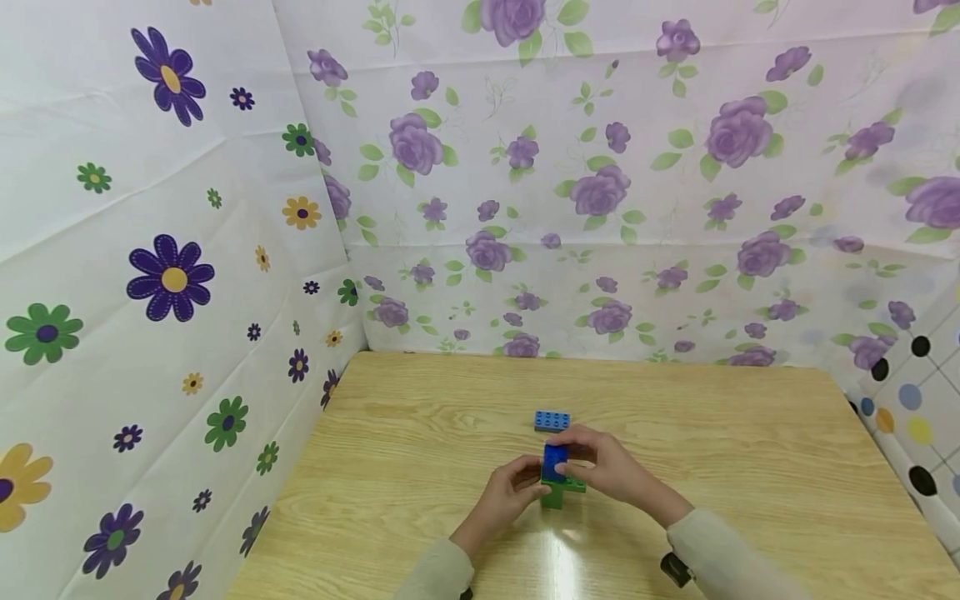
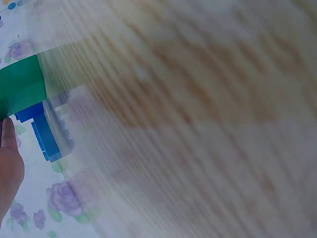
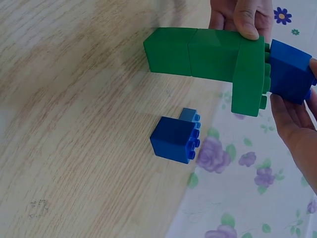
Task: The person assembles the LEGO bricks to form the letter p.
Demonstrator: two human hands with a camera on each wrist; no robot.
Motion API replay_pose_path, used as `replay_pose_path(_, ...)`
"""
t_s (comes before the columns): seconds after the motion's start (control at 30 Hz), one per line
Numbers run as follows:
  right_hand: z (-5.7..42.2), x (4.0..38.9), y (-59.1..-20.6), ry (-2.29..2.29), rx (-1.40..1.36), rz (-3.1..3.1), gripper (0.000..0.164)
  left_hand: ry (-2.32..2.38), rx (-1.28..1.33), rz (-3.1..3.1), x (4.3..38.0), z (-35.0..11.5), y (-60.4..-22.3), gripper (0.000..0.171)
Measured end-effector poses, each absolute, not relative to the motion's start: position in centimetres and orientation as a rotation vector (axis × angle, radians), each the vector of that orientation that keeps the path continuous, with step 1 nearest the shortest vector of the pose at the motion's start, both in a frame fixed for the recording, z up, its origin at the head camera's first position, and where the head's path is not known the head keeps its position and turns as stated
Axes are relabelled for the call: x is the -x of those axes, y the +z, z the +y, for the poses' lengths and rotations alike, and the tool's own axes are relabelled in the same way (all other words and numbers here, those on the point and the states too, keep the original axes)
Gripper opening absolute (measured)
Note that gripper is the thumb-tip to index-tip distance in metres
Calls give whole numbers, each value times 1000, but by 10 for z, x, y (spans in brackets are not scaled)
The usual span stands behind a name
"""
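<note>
A stack of green bricks [image 3: 213,53] stands on the table, with a flat, longer green brick [image 3: 248,79] across its top. My left hand [image 1: 510,493] grips the stack near its top from the left, the thumb against its side. In my right hand [image 1: 606,462] a dark blue brick [image 3: 292,72] is pinched at one end of the flat brick's studs. Some green studs show beside it; whether it is pressed down on them I cannot tell. In the left wrist view, green bricks [image 2: 24,84] appear beside part of the left hand [image 2: 10,166].
Behind the stack lies a lighter blue flat brick [image 1: 552,421]. Another dark blue brick [image 3: 173,139] sits on the table near it, hidden in the head view. Flowered cloths [image 1: 540,275] stand along the wooden table's [image 1: 420,417] back and left sides.
</note>
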State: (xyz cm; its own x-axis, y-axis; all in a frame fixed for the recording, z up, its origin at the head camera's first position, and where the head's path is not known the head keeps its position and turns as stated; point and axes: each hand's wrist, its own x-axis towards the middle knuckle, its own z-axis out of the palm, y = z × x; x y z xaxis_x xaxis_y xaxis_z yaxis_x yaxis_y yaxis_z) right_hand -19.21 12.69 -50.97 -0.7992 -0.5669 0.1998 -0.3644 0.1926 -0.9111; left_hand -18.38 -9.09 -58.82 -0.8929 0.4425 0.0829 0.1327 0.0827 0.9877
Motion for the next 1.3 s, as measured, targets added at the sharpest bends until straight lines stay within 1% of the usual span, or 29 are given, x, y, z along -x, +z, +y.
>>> replay_pose_path(0.27,123,184,-512,-1671,913,2353,35,1899,-574,2114,184,-91,-590,35)
replay_pose_path(0.47,118,173,-497,-1648,1124,2474,28,1886,-564,2127,183,-91,-588,35)
replay_pose_path(0.63,121,174,-508,-1589,1228,2613,28,1876,-543,2122,182,-90,-587,34)
replay_pose_path(0.73,124,180,-521,-1546,1235,2652,29,1879,-538,2122,183,-90,-587,34)
replay_pose_path(0.87,127,184,-530,-1498,1249,2663,26,1879,-563,2119,184,-90,-590,36)
replay_pose_path(1.3,123,182,-528,-1467,1242,2712,23,1904,-602,2115,182,-91,-586,35)
